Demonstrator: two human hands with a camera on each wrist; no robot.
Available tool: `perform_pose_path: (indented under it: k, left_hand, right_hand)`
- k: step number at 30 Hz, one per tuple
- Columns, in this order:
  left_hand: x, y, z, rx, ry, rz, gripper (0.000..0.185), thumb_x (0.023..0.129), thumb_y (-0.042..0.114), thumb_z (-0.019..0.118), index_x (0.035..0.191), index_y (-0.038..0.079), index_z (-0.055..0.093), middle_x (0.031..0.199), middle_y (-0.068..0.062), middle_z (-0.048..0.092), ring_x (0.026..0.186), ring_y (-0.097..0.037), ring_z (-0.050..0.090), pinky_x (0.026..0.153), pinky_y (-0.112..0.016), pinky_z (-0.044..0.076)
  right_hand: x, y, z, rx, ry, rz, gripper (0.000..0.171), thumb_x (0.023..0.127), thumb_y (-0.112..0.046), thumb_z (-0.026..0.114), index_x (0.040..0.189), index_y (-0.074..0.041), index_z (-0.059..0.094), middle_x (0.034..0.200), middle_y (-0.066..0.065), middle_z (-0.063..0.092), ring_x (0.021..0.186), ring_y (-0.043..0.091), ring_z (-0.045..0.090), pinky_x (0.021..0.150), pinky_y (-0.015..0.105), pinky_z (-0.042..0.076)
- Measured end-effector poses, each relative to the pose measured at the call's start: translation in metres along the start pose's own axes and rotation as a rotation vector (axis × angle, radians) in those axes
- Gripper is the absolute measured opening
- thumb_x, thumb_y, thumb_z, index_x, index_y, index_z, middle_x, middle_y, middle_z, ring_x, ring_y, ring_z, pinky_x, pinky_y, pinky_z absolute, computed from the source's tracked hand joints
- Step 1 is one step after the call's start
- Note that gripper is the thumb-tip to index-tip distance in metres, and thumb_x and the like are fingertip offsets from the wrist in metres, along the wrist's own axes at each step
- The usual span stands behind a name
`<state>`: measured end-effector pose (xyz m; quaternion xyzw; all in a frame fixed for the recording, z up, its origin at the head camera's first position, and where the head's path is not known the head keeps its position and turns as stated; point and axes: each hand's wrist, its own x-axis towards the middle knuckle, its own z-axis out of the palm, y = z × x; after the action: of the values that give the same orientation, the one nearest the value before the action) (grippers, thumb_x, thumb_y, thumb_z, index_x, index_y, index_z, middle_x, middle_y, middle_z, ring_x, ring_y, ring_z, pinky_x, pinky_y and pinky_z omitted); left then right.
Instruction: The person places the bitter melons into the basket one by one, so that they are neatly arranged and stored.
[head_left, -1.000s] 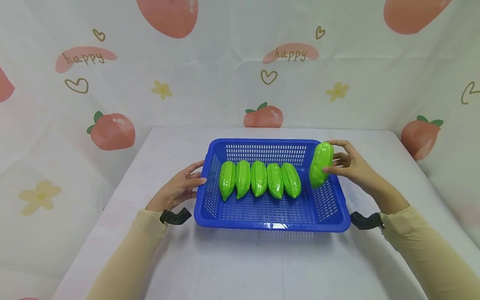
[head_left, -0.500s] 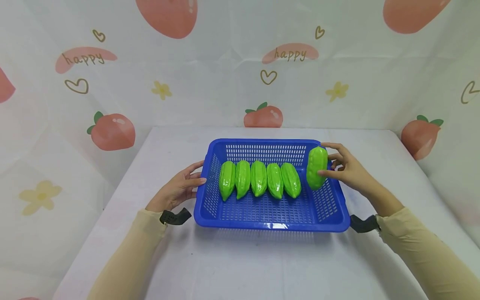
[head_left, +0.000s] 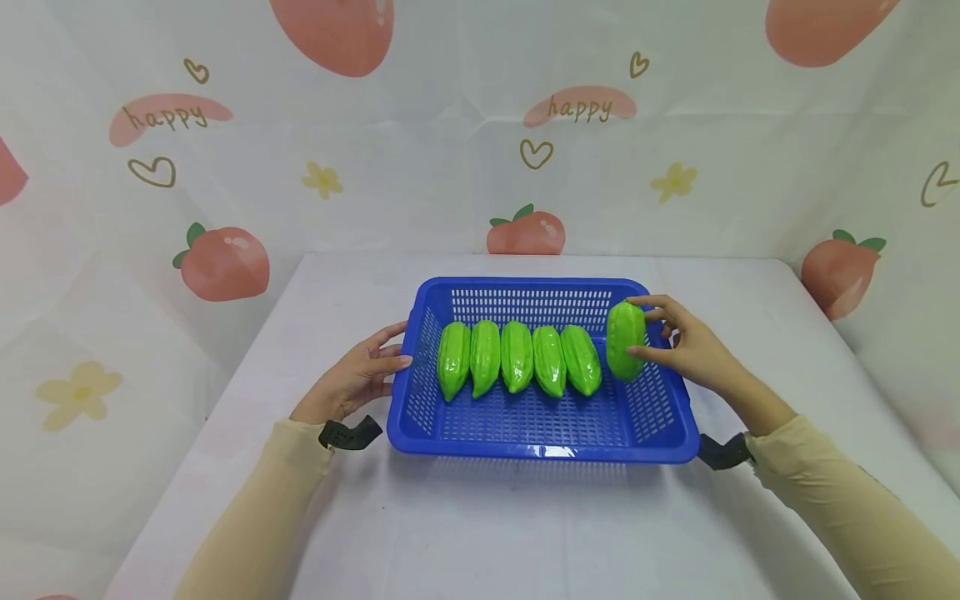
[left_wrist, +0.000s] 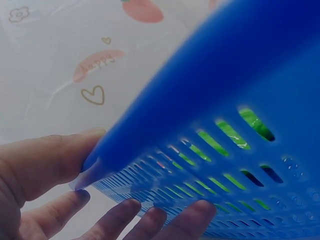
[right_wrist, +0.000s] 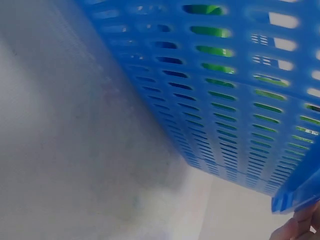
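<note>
Right hand [head_left: 686, 346] fingers pinching green gourd [head_left: 625, 340] — left hand [head_left: 358, 375] fingers straight against blue basket [head_left: 543, 452].

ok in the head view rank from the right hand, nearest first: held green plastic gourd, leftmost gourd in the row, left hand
1. Held green plastic gourd, gripped by the right hand.
2. Leftmost gourd in the row, basket's left side.
3. Left hand, outside the basket's left wall.

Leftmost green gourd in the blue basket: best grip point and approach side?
Pinch the leftmost gourd across its wide middle, coming from above. It lies flat, and the next gourd and the basket wall probably crowd its sides; only the top is open.
</note>
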<state>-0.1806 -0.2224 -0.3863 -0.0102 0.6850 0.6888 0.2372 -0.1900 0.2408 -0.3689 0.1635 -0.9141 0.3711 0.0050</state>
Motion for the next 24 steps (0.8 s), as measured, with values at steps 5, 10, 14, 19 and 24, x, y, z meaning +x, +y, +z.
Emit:
perform_pose_path:
  k: [5, 10, 14, 19, 24]
  left_hand:
    - [-0.0001, 0.0, 0.0003, 0.005, 0.0, 0.001, 0.077, 0.093, 0.016, 0.064, 0.155, 0.023, 0.019, 0.142, -0.018, 0.046, 0.094, -0.019, 0.07, 0.085, -0.037, 0.057]
    - [-0.0004, 0.0004, 0.0003, -0.001, -0.004, 0.005, 0.077, 0.093, 0.015, 0.064, 0.155, 0.022, 0.019, 0.142, -0.018, 0.046, 0.094, -0.019, 0.07, 0.085, -0.037, 0.058]
    - [-0.0005, 0.0002, 0.0002, -0.003, -0.01, 0.008, 0.076, 0.093, 0.015, 0.063, 0.155, 0.022, 0.019, 0.143, -0.018, 0.045, 0.094, -0.019, 0.069, 0.084, -0.037, 0.058]
    - [-0.0007, 0.0003, 0.0001, 0.0, -0.005, 0.01, 0.077, 0.093, 0.014, 0.064, 0.155, 0.022, 0.019, 0.143, -0.018, 0.045, 0.093, -0.017, 0.07, 0.084, -0.037, 0.058]
    - [-0.0008, 0.0003, 0.0002, 0.004, 0.002, 0.01, 0.077, 0.093, 0.014, 0.065, 0.155, 0.022, 0.02, 0.142, -0.018, 0.046, 0.093, -0.017, 0.07, 0.085, -0.037, 0.057]
  right_hand:
    - [0.0004, -0.0015, 0.0025, -0.028, 0.005, -0.008, 0.066, 0.083, -0.021, 0.076, 0.14, -0.018, 0.044, 0.123, 0.025, 0.058, 0.088, 0.027, 0.045, 0.067, 0.031, 0.037]
    - [0.0019, 0.0009, 0.006, -0.044, 0.002, -0.024, 0.065, 0.083, -0.021, 0.076, 0.14, -0.016, 0.045, 0.125, 0.029, 0.058, 0.095, 0.034, 0.051, 0.074, 0.04, 0.041]
    - [0.0029, 0.003, 0.0084, -0.063, 0.017, -0.041, 0.065, 0.081, -0.02, 0.078, 0.138, -0.016, 0.046, 0.123, 0.029, 0.06, 0.095, 0.036, 0.053, 0.077, 0.044, 0.043]
    - [0.0021, 0.0008, 0.0088, -0.073, 0.021, -0.024, 0.065, 0.081, -0.02, 0.078, 0.137, -0.017, 0.047, 0.124, 0.029, 0.059, 0.096, 0.038, 0.049, 0.079, 0.052, 0.044]
    - [0.0018, -0.0015, 0.0096, -0.094, 0.02, -0.009, 0.065, 0.081, -0.021, 0.079, 0.137, -0.018, 0.046, 0.125, 0.028, 0.059, 0.094, 0.037, 0.046, 0.076, 0.051, 0.045]
